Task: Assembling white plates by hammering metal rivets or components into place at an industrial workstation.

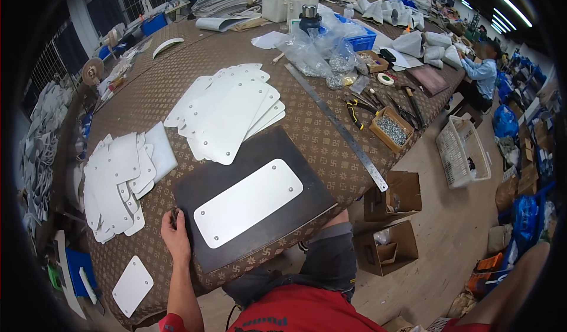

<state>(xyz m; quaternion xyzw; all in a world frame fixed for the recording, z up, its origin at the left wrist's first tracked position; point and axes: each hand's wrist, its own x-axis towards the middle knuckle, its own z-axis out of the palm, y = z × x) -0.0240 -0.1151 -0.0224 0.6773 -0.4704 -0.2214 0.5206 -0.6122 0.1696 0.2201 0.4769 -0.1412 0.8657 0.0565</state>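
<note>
A white rounded panel [248, 203] with a metal rivet near each corner lies slantwise on a dark flat board [307, 181]. At the board's left edge is my left hand [175, 236], its fingers curled closed around something small and dark that I cannot make out. My right hand is out of view; only part of that arm shows at the lower right. Beyond the board, similar white panels [227, 110] lie in a fanned pile. Another overlapping pile of white panels [118, 181] is to the left, and a single white panel [133, 286] lies at the near left.
A long metal ruler [336, 125] crosses the patterned table. To its right are yellow-handled pliers [354, 114], a hammer [415, 107] and a box of small metal pieces [392, 130]. Cardboard boxes [387, 248] and a white basket [463, 152] stand on the floor. A person [481, 72] sits at far right.
</note>
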